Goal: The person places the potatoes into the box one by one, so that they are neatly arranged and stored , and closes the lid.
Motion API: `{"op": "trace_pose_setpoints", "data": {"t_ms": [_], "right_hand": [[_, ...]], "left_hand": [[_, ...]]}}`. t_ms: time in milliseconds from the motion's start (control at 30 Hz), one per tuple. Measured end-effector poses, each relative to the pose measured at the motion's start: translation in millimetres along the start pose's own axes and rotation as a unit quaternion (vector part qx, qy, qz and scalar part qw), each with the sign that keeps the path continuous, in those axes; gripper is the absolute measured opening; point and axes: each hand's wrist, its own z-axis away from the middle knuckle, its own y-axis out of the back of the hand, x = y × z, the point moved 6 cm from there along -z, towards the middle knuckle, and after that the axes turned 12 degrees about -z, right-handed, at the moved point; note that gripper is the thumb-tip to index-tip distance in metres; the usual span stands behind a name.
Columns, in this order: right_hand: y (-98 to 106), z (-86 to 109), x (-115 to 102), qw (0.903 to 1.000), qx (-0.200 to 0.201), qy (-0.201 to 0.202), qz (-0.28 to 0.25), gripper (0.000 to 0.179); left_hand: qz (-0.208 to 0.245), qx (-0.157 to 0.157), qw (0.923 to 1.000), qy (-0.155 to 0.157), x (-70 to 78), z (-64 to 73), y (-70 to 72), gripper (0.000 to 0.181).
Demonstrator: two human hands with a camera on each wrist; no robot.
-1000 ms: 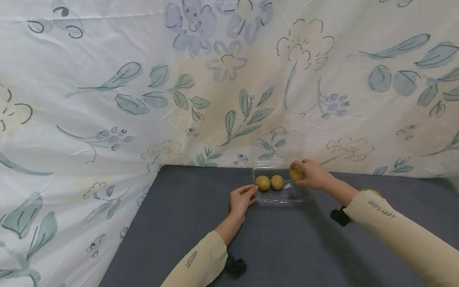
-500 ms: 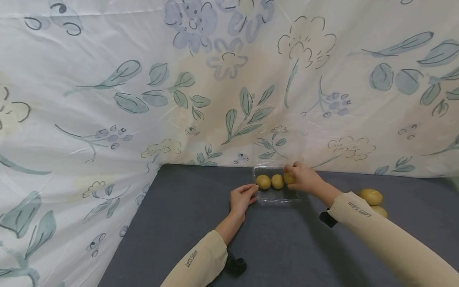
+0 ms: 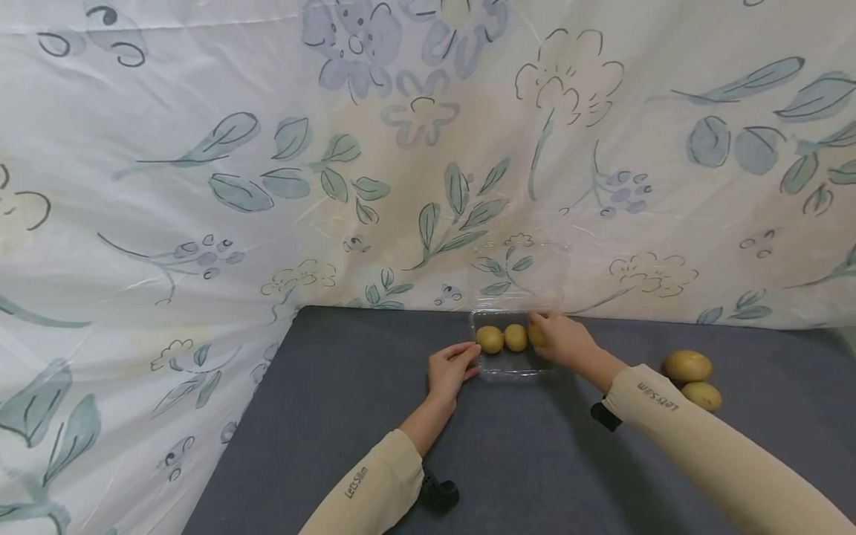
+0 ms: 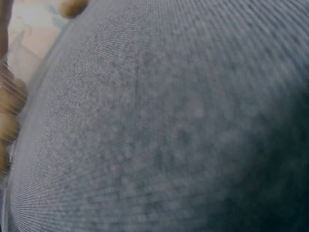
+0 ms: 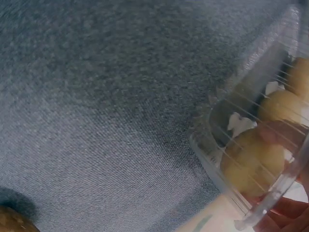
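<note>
A clear plastic container (image 3: pixel 515 373) stands near the table's back edge, its see-through lid (image 3: pixel 550 271) raised against the cloth behind. Two yellow-brown potatoes (image 3: pixel 490 339) sit side by side in its left and middle part. My left hand (image 3: pixel 449 375) pinches the container's left rim between thumb and fingers. At the right end, my right hand (image 3: pixel 567 342) grips a third potato (image 5: pixel 248 162) inside the container, right beside the middle one. The right wrist view shows that potato through the clear wall, fingers around its far side. The left wrist view shows mostly table.
Two more potatoes (image 3: pixel 687 365) lie on the dark grey table (image 3: pixel 348 416) to the right, close to my right sleeve. A white cloth (image 3: pixel 374 223) with flowers and leaves hangs behind the table and along its left side.
My right hand has moved left and slightly down with its potato, bringing it beside the middle one. The sleeve has uncovered the two potatoes at right. The left hand stays at the rim.
</note>
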Motion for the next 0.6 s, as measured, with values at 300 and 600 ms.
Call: {"op": "trace_pose_setpoints", "data": {"t_ms": [300, 600], "right_hand": [[-6.4, 0.2, 2.5, 0.9997, 0.018, 0.004, 0.016, 0.047], [2.1, 0.2, 1.0, 0.9991, 0.004, -0.014, -0.040, 0.044]], "left_hand": [[-0.002, 0.003, 1.0000, 0.004, -0.7, -1.1, 0.1, 0.024], [-0.009, 0.003, 1.0000, -0.002, 1.2, 0.1, -0.1, 0.023]]}}
